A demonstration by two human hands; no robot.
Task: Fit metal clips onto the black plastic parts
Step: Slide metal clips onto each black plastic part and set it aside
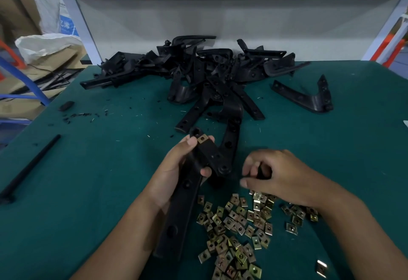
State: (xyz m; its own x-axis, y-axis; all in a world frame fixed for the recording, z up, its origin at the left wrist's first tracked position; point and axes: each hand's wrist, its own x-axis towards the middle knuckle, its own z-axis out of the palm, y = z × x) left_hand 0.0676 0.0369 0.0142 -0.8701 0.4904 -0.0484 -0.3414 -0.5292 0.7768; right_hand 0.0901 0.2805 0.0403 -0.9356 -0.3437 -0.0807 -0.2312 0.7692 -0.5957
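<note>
Black plastic part (pixel 187 193), a long strip, lies gripped in the left hand (pixel 176 169), its long axis running from near the body up and away to the far end, where one metal clip (pixel 202 139) already sits beside the thumb. Loose clips (pixel 238 224) lie scattered just below and beside the right hand (pixel 271 173), which hovers over them with fingers curled; whether it pinches a clip cannot be told. Being nearer the clips, the right hand would probably carry the next one leftward to the strip.

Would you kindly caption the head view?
Left hand grips a clipped black part; right hand reaches over loose metal clips.
</note>
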